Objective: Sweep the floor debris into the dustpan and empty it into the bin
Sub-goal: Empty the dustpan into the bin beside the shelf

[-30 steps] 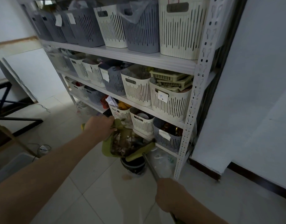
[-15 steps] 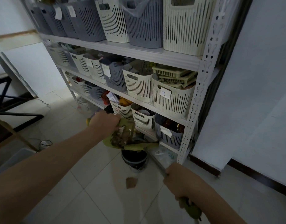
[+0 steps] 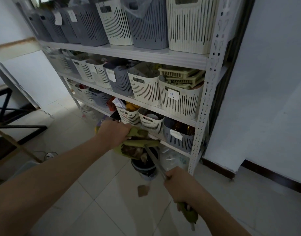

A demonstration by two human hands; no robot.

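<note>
My left hand (image 3: 114, 132) grips the handle of a green dustpan (image 3: 137, 133), which is tipped steeply over a small dark bin (image 3: 144, 166) on the floor by the shelf's foot. Brown debris (image 3: 136, 150) spills from the pan's lip toward the bin's mouth. My right hand (image 3: 179, 186) holds the metal shaft of a broom (image 3: 154, 160), whose green head (image 3: 143, 143) lies across the pan. The broom's green grip end sticks out below my fist. A brown scrap (image 3: 143, 190) lies on the tile in front of the bin.
A white metal shelf rack (image 3: 199, 116) full of slotted white and grey baskets stands right behind the bin. A white wall (image 3: 265, 99) with dark skirting is at right. A black metal frame (image 3: 18, 126) and a wooden pole are at left. Pale floor tiles (image 3: 112, 201) lie below.
The dustpan has tipped further over the bin and debris is sliding out. My right hand has slid up the broom shaft. A brown scrap has landed on the floor.
</note>
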